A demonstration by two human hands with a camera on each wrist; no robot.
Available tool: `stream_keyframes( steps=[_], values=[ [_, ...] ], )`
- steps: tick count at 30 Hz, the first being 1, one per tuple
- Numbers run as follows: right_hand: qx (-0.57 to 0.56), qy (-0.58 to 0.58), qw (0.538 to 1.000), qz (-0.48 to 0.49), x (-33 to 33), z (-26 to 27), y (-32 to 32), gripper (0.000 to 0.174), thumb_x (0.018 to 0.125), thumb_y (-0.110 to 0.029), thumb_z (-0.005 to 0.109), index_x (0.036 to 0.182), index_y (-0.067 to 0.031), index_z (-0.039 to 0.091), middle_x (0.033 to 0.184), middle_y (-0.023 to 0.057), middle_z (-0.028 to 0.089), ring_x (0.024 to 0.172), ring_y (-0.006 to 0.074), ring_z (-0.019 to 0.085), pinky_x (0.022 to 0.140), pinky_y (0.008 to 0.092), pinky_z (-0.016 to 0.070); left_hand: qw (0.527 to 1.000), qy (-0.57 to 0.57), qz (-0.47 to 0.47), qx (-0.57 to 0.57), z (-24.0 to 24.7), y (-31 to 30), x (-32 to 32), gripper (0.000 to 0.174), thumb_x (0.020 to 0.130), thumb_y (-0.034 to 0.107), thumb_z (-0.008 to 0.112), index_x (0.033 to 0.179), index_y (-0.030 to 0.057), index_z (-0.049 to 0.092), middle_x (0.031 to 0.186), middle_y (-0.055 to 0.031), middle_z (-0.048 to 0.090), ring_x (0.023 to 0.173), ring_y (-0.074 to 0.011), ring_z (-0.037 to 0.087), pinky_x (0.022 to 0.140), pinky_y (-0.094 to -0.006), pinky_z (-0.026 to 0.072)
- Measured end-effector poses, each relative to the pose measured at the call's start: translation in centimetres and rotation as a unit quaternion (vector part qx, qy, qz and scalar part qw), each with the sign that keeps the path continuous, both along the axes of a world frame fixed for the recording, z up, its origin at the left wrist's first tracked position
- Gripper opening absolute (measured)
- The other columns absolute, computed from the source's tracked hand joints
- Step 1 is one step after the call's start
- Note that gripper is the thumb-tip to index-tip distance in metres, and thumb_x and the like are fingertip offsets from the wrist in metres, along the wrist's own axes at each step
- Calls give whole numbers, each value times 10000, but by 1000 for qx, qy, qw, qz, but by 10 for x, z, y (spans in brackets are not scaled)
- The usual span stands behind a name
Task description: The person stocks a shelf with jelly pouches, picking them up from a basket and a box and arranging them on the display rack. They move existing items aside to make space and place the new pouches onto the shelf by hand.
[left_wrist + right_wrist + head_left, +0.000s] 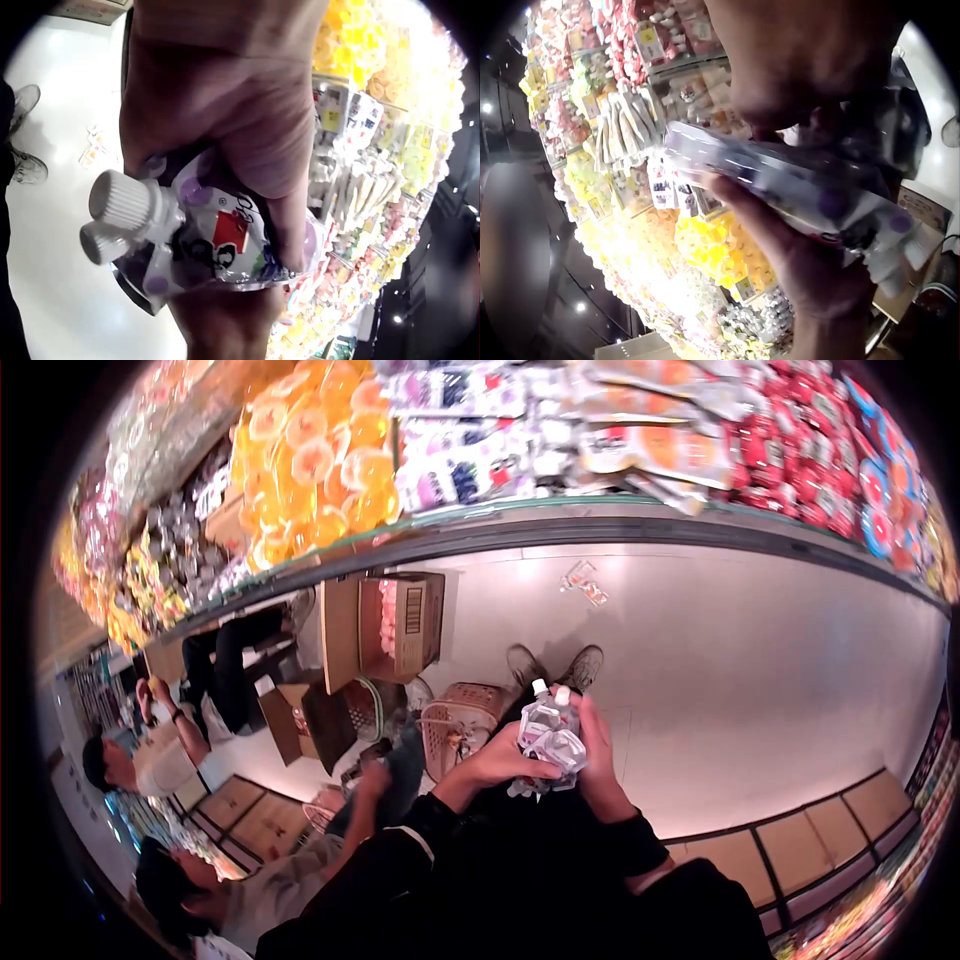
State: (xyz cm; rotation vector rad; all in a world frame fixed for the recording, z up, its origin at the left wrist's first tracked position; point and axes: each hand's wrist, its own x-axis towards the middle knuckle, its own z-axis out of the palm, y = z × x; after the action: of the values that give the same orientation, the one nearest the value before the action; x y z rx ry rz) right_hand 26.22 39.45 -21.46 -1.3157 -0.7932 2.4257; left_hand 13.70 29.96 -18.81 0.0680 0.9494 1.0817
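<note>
Purple-and-white spouted pouches [552, 748], bunched before the body. Left hand [500, 761] pinches them; right hand [597, 755] lies straight-fingered alongside. Judged step: steadying the bunch; next move calls for even two-sided pressure.

You are seeing bright light glaring off the far packets [460, 460], while a soft shadow is falling on the pale floor [740, 660]. Your head view is curving the shelf edge [600, 540] and blackening at its corners. In your wrist views, the sweets display [360, 255] is washing out white, your left hand [225, 112] and right hand [802, 60] are looking dim, and the pouch [802, 184] is blurring.
</note>
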Motion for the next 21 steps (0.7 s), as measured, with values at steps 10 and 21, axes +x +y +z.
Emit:
stream_keyframes(
  steps=[10,21],
  values=[
    [438,-250,752,425,-4,-247,74,446,859,-176,601,1257,-7,494,1231,180,559,1191,285,489,943,411,426,943,-212,248,60,-154,-100,30,766,599,84,832,1256,44,442,1109,-41,586,1014,-163,571,893,-320,457],
    [678,-245,544,429,-67,-630,130,850,710,-231,674,1447,-285,254,1443,281,241,1284,491,300,1036,517,309,926,-142,351,17,-282,-175,81,1055,444,286,930,1275,17,339,1120,-95,524,1072,-176,497,882,-297,418]
  ],
)
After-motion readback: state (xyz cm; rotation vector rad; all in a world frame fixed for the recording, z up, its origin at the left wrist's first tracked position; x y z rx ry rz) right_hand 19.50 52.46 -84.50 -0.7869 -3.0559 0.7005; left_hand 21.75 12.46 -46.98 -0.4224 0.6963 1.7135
